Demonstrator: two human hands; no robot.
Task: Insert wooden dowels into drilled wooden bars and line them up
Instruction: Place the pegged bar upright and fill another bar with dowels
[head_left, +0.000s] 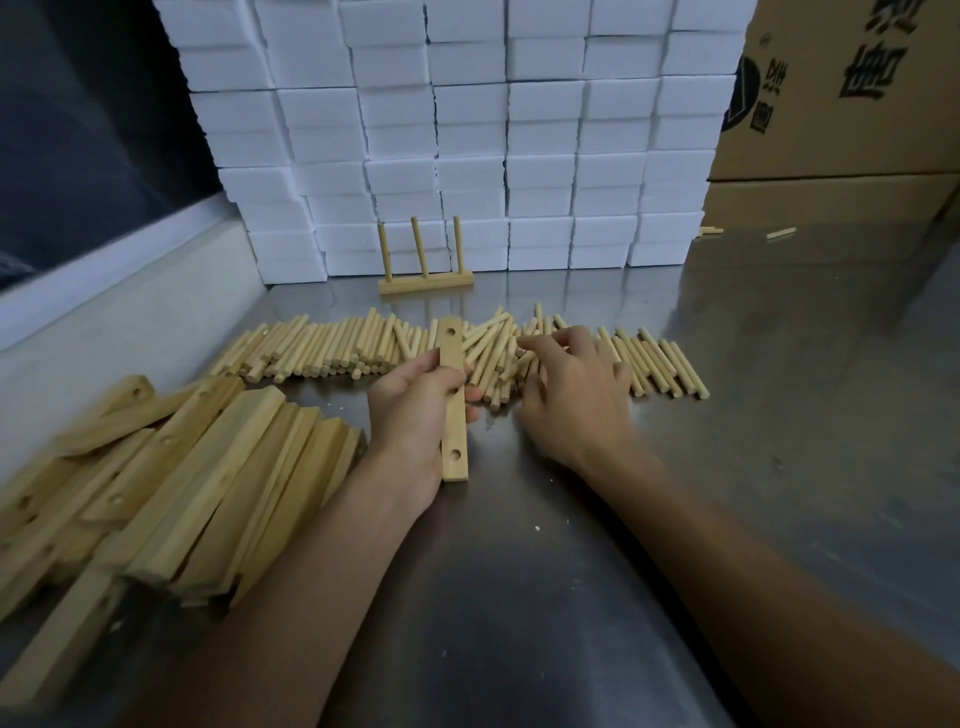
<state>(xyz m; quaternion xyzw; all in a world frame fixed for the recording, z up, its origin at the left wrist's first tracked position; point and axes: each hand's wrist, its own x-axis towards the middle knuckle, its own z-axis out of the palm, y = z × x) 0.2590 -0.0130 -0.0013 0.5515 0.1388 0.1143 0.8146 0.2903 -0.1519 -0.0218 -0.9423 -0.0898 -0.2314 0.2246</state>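
My left hand (415, 410) grips a drilled bar (453, 400) pointing away from me, just in front of the row of dowels (311, 348). My right hand (571, 395) rests on those dowels with fingers curled; what it holds I cannot tell. Spare bars (182, 467) are piled to my left. One finished bar with three dowels (425, 260) stands against stacked white blocks (467, 130) on the steel counter (779, 389), cardboard boxes (841, 88) to the right.
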